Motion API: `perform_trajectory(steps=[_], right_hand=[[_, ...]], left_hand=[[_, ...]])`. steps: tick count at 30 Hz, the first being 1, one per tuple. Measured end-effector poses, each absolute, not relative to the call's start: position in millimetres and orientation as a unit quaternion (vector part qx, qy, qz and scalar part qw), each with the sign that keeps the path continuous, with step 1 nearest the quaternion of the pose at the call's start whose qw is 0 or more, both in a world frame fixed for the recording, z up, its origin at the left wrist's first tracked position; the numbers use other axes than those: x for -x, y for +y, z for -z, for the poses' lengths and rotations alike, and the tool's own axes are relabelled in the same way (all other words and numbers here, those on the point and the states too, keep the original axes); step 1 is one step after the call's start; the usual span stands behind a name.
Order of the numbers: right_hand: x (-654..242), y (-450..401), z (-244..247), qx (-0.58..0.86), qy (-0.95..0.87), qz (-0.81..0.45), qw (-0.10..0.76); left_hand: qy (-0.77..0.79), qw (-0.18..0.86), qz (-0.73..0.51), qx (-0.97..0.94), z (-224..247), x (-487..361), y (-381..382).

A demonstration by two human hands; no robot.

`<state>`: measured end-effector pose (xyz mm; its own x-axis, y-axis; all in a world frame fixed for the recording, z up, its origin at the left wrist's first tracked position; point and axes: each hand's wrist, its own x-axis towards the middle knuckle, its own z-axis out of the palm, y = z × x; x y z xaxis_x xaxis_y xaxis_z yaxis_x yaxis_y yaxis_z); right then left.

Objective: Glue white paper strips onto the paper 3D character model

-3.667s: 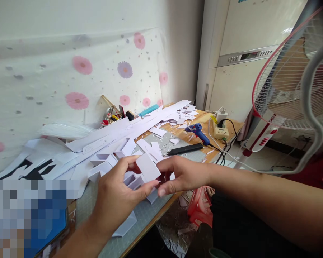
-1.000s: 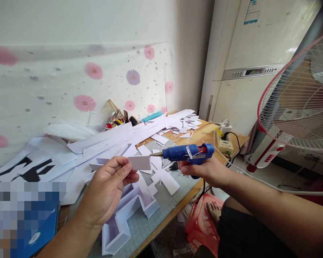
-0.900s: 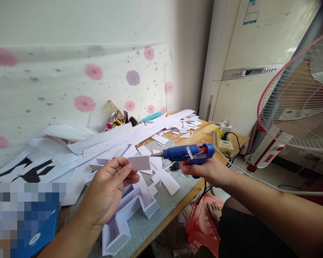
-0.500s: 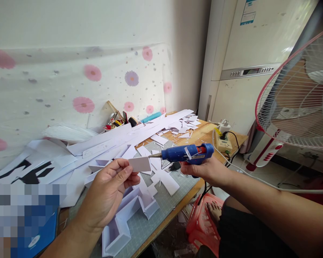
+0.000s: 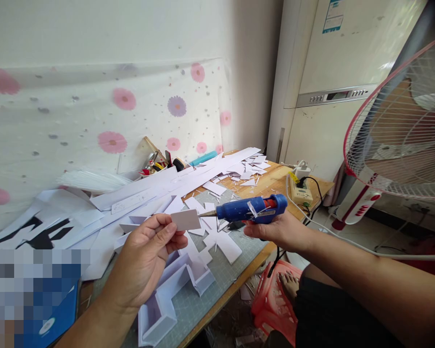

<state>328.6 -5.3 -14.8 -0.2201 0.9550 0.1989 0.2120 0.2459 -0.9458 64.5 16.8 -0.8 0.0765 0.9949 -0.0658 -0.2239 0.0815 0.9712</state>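
Pinching the small rectangular white card piece: left hand, thumb and fingers clamped on its left end, keeping it raised just left of the blue plastic glue gun.
Nozzle: metal, pointing left at the card's right edge; whether the two touch, I cannot tell.
Trigger side: right hand, fingers wrapped around the glue gun's handle.
Zigzag form: open-topped white card structure, nearer than the glue gun and to its left.
Mat: grey gridded cutting mat below the glue gun, on the brown wooden tabletop.
Scraps: loose white card offcuts, beyond the glue gun.
Power: cream-coloured power strip, right of the glue gun.
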Motion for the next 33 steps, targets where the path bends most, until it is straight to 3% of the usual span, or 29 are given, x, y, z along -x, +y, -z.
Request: perform_trajectory(steps=[20,26,33], right_hand=[[-334.6,-7.4,11.1,0.454,-0.658,-0.438,0.411],[-336.1,-7.3,9.1,0.459,-0.602,-0.486,0.438],[-328.6,-6.6,8.9,0.452,-0.625,-0.489,0.406]], left_hand=[[0.429,0.594,-0.521,-0.438,0.5,-62.0,19.8],[0.424,0.612,-0.45,-0.493,6.4,-59.1,18.8],[0.407,0.633,-0.388,-0.532,5.8,-61.5,16.7]])
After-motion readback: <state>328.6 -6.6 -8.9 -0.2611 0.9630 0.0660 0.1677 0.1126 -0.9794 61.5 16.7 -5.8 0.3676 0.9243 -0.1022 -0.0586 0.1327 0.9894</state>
